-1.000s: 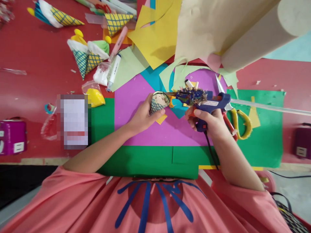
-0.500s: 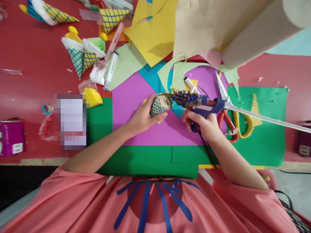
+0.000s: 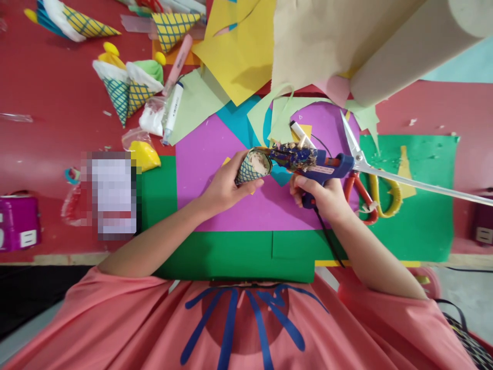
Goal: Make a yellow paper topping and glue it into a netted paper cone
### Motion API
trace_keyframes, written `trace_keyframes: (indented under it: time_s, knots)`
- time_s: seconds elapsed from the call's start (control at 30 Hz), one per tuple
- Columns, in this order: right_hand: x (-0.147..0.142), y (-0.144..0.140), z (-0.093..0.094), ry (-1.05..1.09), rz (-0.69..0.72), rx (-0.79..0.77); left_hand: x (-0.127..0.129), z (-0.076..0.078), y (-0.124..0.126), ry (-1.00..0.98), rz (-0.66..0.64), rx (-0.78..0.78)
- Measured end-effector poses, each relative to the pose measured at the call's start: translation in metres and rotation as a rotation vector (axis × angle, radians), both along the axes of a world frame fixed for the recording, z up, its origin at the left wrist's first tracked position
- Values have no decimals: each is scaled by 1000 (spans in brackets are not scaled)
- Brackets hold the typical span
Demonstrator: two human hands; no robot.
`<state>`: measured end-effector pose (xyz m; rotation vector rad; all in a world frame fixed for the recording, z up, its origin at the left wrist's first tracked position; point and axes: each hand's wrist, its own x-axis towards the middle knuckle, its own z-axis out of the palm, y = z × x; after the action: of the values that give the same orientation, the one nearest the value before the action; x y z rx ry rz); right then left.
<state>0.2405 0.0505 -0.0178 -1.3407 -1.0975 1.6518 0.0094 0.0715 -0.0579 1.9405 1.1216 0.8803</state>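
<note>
The left hand (image 3: 223, 187) has its grip closed round a small paper cone (image 3: 252, 167), fingers wrapped about the checked lower body and thumb underneath, the open mouth turned right toward the glue gun (image 3: 314, 164). The right hand (image 3: 321, 198) holds the gun by its handle, grip closed, a finger lying along the trigger side; the nozzle, crusted with old glue and scraps, sits at the rim of the cone's mouth, touching or nearly so. A clear glue stick (image 3: 423, 187) juts out behind the gun to the right, and a black cord (image 3: 327, 234) drops from the handle toward the person. The cone looks very light and thin-walled, so I judge it will crush or go oval under a firm squeeze; the best hold is where the hand has it now, round the narrower body below the rim, with light even pressure and the fingers kept back from the mouth where hot glue lands. The filling inside looks soft and pale, likely to give if pushed. The gun is stiff plastic, light, with a hot tip, best held only by the handle. Both are held just above a purple sheet (image 3: 215, 154) lying on green paper (image 3: 239, 254) on the red desk (image 3: 57, 118). Scissors (image 3: 365, 185) lie just right of the gun hand; finished cones (image 3: 127, 85) and markers (image 3: 171, 110) lie well off at upper left.
</note>
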Motion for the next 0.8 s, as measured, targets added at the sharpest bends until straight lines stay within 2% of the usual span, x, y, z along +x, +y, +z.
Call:
trace_keyframes:
  time_s: [0.23,0.53,0.8]
  knots:
    - [0,-1,-1,20,10,-6,0,4,3,11,8,116]
    - [0,-2,-1,43,19,18,1,-11,-2,-182,41,-22]
    - [0,-1,2,16,3,10,-1,-12,-2,-166,16,-72]
